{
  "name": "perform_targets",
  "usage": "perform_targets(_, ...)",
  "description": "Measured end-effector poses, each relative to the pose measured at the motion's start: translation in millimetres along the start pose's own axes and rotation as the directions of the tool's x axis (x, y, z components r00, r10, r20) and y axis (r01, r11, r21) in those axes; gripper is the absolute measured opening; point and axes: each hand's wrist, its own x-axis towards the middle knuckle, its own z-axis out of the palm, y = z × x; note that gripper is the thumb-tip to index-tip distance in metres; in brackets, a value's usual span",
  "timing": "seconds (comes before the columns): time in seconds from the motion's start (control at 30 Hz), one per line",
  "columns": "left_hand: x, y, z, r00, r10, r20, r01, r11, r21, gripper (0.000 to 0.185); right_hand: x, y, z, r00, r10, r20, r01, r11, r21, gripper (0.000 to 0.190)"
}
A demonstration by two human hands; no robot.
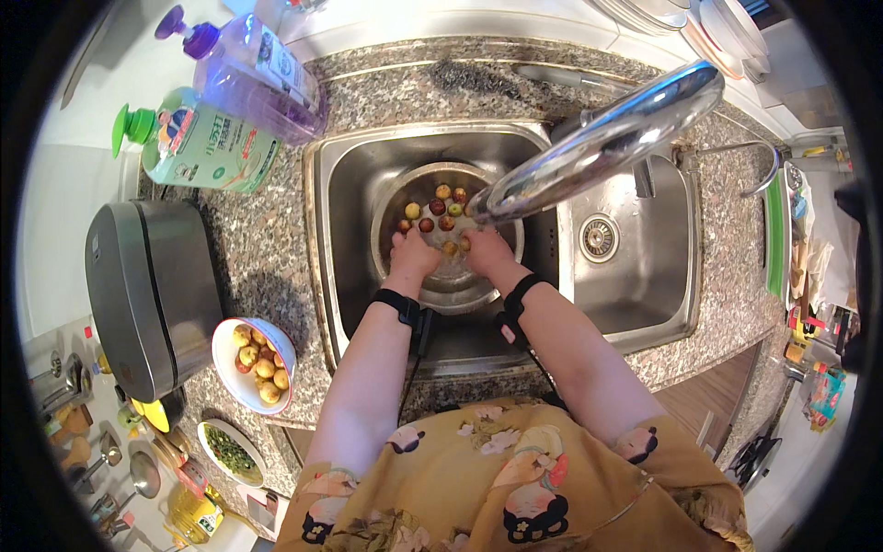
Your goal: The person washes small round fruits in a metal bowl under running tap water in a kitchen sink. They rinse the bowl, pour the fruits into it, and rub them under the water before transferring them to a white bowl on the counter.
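A round metal basin (441, 301) sits in the left bowl of a steel double sink. Small round fruits (437, 206), red-brown to yellow-green, lie inside it, apparently in water. At the basin's left side is my left hand (414, 257), its fingers pointing down beside a reddish fruit; whether it holds one is hidden. My right hand (488, 252) is at the right, thumb and fingers around a yellowish fruit (465, 244). Above the basin's upper right edge, the chrome faucet (600, 145) covers part of it. Both wrists wear black bands.
The right sink bowl (621, 297) has a drain. On the left counter stand a white bowl (221, 359) of similar fruits, a dark grey appliance (152, 297), a plate of chopped greens (234, 452), and green (214, 148) and purple (259, 76) pump bottles. A knife (562, 76) lies behind the sink.
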Motion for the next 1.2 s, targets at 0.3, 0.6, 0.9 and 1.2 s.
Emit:
perform_targets(0.3,45.7,-27.0,71.9,0.940,-0.152,0.304,0.333,0.595,-0.731,0.038,6.8,-21.7,37.3,0.948,-0.002,0.317,-0.292,0.389,0.874,0.054)
perform_targets(0.6,-25.9,7.3,5.7,0.929,-0.003,0.370,0.342,0.389,-0.855,0.035,-24.1,-21.4,-18.8,0.942,-0.046,0.332,-0.284,0.416,0.864,0.026)
perform_targets(0.9,-68.6,2.2,-23.2,0.813,0.403,0.420,0.410,0.116,-0.905,0.035,-98.5,-34.8,-87.4,0.949,-0.172,0.265,-0.185,0.377,0.908,0.025)
perform_targets(1.2,-145.0,11.3,-64.3,0.812,0.521,0.263,0.368,-0.105,-0.924,0.037,-124.7,-33.6,-101.9,0.934,-0.333,0.129,-0.134,0.008,0.991,0.026)
